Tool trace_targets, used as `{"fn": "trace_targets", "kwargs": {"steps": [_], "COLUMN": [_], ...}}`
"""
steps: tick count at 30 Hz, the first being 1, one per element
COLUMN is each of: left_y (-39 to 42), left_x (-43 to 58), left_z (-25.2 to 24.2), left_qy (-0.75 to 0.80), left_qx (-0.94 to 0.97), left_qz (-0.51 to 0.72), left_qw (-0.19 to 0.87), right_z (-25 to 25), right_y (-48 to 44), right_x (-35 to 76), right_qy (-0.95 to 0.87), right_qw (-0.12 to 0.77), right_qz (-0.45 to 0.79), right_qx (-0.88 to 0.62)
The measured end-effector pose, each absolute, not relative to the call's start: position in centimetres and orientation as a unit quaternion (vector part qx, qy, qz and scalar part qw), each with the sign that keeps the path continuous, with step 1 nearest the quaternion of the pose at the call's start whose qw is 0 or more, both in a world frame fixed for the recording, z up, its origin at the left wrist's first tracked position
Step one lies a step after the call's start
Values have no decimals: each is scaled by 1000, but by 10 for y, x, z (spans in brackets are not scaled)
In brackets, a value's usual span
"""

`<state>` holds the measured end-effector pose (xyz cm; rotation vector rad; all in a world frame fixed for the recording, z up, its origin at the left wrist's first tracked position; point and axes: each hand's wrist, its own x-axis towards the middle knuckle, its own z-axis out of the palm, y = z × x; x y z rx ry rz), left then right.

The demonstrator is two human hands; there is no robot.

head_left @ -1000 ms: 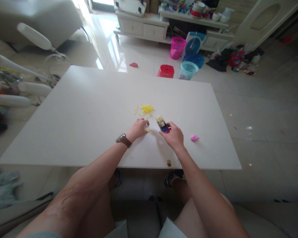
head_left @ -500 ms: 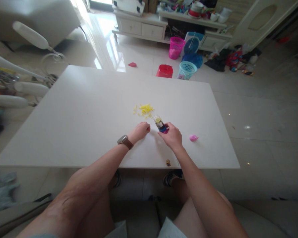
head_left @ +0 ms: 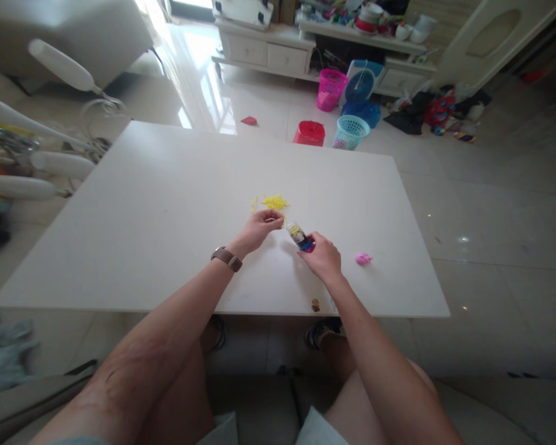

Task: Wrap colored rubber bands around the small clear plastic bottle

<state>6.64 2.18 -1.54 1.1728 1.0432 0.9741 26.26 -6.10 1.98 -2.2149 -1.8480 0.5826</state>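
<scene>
My right hand point(head_left: 323, 256) is wrapped around the lower part of a small clear glass jar point(head_left: 297, 232). The jar is tilted, its mouth facing up and left, with yellow bits inside and dark, blue and pink colours lower down. Close to that mouth, my left hand point(head_left: 262, 227) has thumb and forefinger pinched, with a bit of yellow at the fingertips. A loose pile of thin yellow strips point(head_left: 275, 201) lies on the white table point(head_left: 176, 185) just beyond my left hand.
A pink lump point(head_left: 363, 259) rests on the table to the right of my right hand. Near the front edge lies a small brown and yellow figure point(head_left: 315, 305). Beyond the table, a red bin point(head_left: 309, 133) and a light blue basket point(head_left: 351, 131) stand on the floor.
My left hand has moved forward from a closed fist on the table to a pinch beside the yellow strips and the jar's mouth. My right hand still holds the jar, nearly unmoved.
</scene>
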Motion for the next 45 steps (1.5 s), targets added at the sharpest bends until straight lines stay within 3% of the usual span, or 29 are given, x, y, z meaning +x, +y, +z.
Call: {"fn": "trace_targets", "kwargs": {"steps": [9, 21, 45], "left_y": [16, 15, -5], "left_x": [63, 59, 64], "left_z": [-2, 8, 19], "left_qy": [476, 454, 356], "left_qx": [677, 736, 682], "left_qz": [316, 249, 157], "left_qw": [464, 436, 619], "right_z": [20, 19, 23], "right_y": [-64, -64, -68], "right_x": [258, 260, 252], "right_qy": [-674, -673, -707], "right_qw": [64, 67, 71], "right_qz": [147, 141, 62], "right_qx": [-721, -723, -701]}}
